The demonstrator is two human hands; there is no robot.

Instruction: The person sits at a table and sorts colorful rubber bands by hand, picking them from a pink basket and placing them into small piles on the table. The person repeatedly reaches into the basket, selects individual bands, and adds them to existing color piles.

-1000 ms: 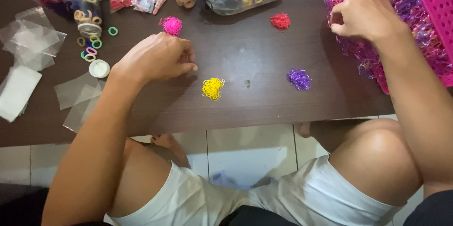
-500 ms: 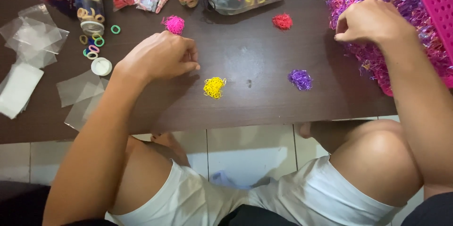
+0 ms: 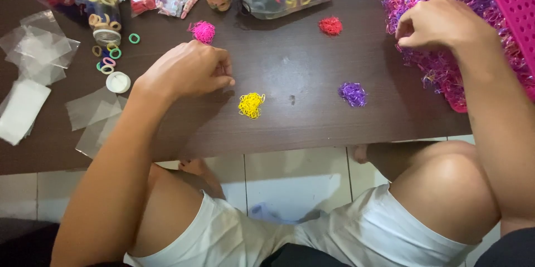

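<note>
A seated person sorts tiny elastic bands on a dark table (image 3: pixel 312 127): the left hand (image 3: pixel 186 71), fingers curled together, rests just beside a yellow pile (image 3: pixel 251 105), while the right hand (image 3: pixel 440 24) pinches into the mixed pink-purple heap (image 3: pixel 440 69) at the table's right edge.

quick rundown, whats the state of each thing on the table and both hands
left hand: loosely curled, resting on the table beside the yellow band pile
right hand: fingers bent into the mixed band heap
yellow band pile: small, loose
purple band pile: small, loose
red band pile: small, loose
pink band pile: small, loose
jar of hair ties: lying open, ties spilled
white lid: off, flat
</note>
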